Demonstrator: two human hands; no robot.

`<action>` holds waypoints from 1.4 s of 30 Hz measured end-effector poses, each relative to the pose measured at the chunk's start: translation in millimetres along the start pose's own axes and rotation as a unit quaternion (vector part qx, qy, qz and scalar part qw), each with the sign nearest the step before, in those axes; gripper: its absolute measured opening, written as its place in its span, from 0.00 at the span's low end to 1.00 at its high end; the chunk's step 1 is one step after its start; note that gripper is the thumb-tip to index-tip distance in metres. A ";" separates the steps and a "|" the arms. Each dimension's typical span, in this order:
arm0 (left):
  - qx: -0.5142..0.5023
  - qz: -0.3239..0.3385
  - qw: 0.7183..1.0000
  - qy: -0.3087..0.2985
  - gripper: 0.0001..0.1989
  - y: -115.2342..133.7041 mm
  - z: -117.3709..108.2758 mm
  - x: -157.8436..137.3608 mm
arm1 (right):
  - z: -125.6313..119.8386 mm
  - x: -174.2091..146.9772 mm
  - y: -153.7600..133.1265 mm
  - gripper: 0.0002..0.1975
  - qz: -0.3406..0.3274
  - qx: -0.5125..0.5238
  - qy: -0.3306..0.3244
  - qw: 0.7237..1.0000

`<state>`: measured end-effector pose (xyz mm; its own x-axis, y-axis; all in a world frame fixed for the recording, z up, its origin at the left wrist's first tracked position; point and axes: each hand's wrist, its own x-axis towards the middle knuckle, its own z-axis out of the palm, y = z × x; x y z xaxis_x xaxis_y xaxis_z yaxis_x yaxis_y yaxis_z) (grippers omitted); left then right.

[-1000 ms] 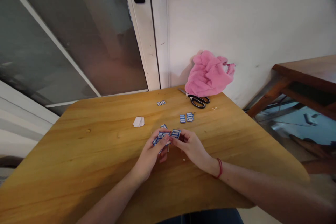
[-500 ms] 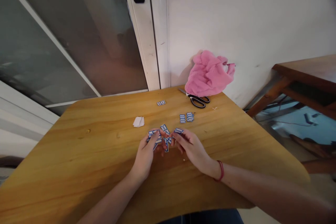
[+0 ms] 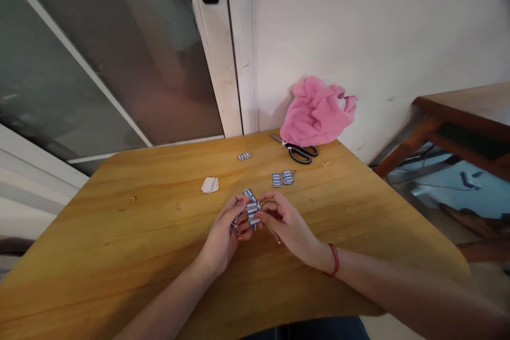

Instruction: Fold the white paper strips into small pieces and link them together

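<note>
My left hand (image 3: 221, 231) and my right hand (image 3: 292, 226) meet over the near middle of the table. Between them is a small card (image 3: 252, 212) printed with blue-edged white bars, pinched by the right thumb and fingers. The left fingers also reach that card's left side, and part of another blue-edged card shows under them; how many cards are there is hidden. Just beyond the fingertips, more of these cards (image 3: 248, 193) lie loosely on the table, partly covered by the hands. A red band (image 3: 333, 259) circles the right wrist.
Two groups of blue-edged cards (image 3: 277, 180) lie beyond the right hand. Another small card (image 3: 244, 155) sits farther back. White paper pieces (image 3: 210, 185) are at left. Black-handled scissors (image 3: 300, 154) rest beside a pink cloth (image 3: 316, 111) against the wall on the wooden table (image 3: 139, 244).
My right hand has moved a little left and brought its card across to the left fingers. The card now faces up between both hands. Things on the table have stayed put.
</note>
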<state>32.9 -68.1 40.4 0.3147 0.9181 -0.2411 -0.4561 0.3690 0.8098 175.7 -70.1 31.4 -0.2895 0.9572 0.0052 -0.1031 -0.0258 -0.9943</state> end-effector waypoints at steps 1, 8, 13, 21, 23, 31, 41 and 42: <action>0.006 -0.004 1.000 -0.010 0.09 0.1 0.7 -0.4 | 0.2 0.2 0.2 0.14 0.003 0.005 0.001 1.000; 0.000 -0.044 0.998 -0.054 0.15 -2.9 -0.1 -0.5 | -0.5 -0.5 4.8 0.14 -0.003 -0.003 -0.006 1.000; 0.018 -0.056 0.996 -0.070 0.07 0.1 -1.2 -0.3 | -3.1 1.3 1.5 0.12 -0.003 -0.026 -0.024 0.999; 0.047 -0.051 0.997 -0.045 0.02 -0.7 0.6 -0.1 | -0.9 -3.4 5.0 0.10 -0.035 -0.064 -0.033 0.997; 0.038 -0.040 0.998 -0.035 0.03 -1.4 -1.1 0.9 | -1.0 -3.5 2.7 0.10 -0.049 -0.099 -0.025 0.994; 0.014 0.027 1.000 -0.008 0.08 3.4 -7.0 4.2 | -82.2 45.1 -11.0 0.06 -0.101 -0.402 0.185 0.891; -0.023 0.032 0.998 -0.050 0.09 1.6 -9.2 3.8 | -112.2 65.6 6.1 0.11 -0.030 -0.526 0.170 0.833; -0.024 0.034 0.998 -0.052 0.09 1.4 -9.5 4.2 | -111.5 65.8 5.2 0.09 -0.031 -0.512 0.162 0.843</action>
<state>25.7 -62.3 35.4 0.3654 0.9219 -0.1284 -0.5175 0.3158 0.7953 262.2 25.0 14.8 -0.0220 0.9803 0.1962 0.8153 0.1312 -0.5639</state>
